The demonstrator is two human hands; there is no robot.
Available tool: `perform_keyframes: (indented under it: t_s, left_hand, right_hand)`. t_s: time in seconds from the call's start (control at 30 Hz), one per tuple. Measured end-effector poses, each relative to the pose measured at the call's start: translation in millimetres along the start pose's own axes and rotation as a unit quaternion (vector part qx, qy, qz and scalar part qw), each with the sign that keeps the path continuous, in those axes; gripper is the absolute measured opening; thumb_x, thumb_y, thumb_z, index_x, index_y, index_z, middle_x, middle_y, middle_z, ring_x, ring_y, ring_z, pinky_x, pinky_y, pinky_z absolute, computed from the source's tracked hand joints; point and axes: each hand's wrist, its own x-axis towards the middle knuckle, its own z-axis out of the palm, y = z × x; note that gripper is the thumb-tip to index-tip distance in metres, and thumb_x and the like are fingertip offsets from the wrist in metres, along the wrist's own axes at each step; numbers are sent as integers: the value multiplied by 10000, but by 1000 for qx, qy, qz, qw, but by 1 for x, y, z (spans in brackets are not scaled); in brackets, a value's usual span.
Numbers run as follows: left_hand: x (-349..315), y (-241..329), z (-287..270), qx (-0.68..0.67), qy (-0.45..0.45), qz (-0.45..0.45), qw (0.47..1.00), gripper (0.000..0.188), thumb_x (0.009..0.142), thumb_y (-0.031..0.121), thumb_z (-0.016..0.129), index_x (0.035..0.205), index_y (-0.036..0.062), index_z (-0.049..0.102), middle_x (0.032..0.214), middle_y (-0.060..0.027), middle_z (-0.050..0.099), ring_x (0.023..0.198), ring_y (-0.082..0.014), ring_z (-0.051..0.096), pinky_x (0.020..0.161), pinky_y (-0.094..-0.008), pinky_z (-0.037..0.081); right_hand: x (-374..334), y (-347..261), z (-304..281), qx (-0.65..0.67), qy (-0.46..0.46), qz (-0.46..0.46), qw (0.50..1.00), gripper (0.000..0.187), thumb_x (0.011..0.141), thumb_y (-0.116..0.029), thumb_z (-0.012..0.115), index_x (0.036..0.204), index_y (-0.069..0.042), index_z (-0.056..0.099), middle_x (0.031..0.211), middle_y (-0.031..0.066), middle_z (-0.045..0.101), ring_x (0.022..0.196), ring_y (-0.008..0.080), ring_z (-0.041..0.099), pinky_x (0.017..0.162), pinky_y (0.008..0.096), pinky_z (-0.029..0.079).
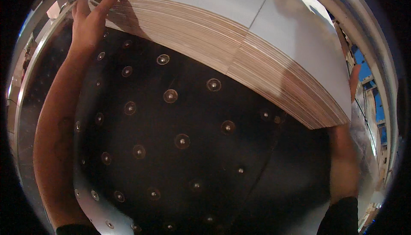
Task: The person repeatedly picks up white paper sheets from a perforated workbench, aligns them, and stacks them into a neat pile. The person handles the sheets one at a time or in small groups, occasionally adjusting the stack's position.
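A thick stack of white-topped paper or board sheets (295, 42) lies at the far side of a black table (150, 128), its layered tan edge facing me. My left hand (90, 23) grips the stack's left corner, thumb stretched over the top and the other fingers round the outer side. At the right end, my right hand (354, 83) holds the stack's side. One upright digit shows beyond the edge there; the stack hides the rest of that hand. A dark line runs across the white top sheet and continues down the stacked edge.
Metal balls in round sockets (182, 141) stud the black tabletop in rows. A pale curved-looking rail (32, 70) borders it on the left, and a light metal frame (381, 50) on the right. Blue parts (364, 65) show beyond the right frame.
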Motion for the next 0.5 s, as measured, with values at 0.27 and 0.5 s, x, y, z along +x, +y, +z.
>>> perform_keyframes:
  t_s: [0.27, 0.5]
  left_hand:
    - [17, 52, -54, 63, -59, -13, 996, 679, 862, 311, 801, 1434, 32, 561, 1494, -265, 493, 1389, -381, 503, 1155, -454, 425]
    - [39, 75, -68, 185, -34, 170, 967, 514, 872, 303, 789, 1271, -3, 679, 1287, -222, 683, 1185, -378, 654, 1031, -485, 521]
  right_hand:
    - [0, -5, -18, 34, -97, 55, 993, 822, 1025, -712, 437, 1513, -52, 484, 1397, 170, 612, 1221, 257, 620, 1069, 420, 497]
    - [-3, -7, -17, -36, 47, 65, 996, 829, 1027, -719, 419, 1516, -53, 483, 1401, 176, 601, 1247, 279, 603, 1091, 429, 481]
